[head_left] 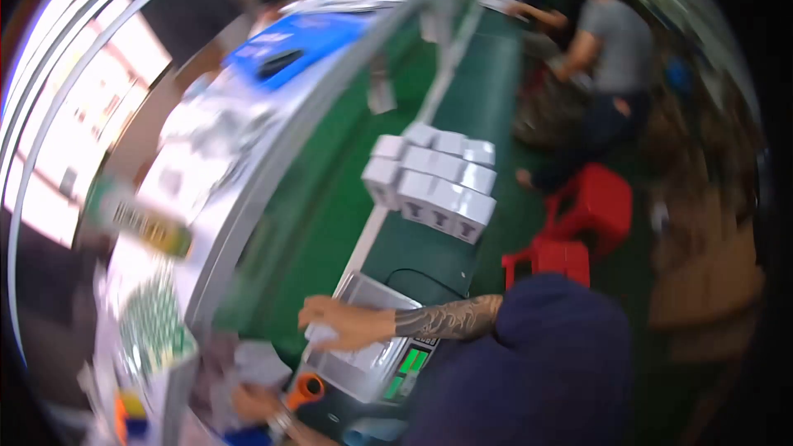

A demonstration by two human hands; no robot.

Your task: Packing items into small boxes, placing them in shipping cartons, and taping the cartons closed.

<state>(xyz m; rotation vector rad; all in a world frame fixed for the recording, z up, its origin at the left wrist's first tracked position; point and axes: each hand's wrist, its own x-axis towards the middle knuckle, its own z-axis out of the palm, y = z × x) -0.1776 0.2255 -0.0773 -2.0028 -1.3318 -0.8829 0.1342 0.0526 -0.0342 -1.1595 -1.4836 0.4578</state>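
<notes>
Hand over the scale

Boxes (434, 182), small and white, stand clustered in rows on the green tabletop (487, 91), well beyond a metal scale (372, 347). The right hand (339, 322) rests above the scale pan, fingers curled around a small white item (320, 333). The left hand (252, 403) is blurred near an orange object (306, 388); its grip cannot be told. Red stools (578, 223) crowd the tabletop's right edge.
</notes>
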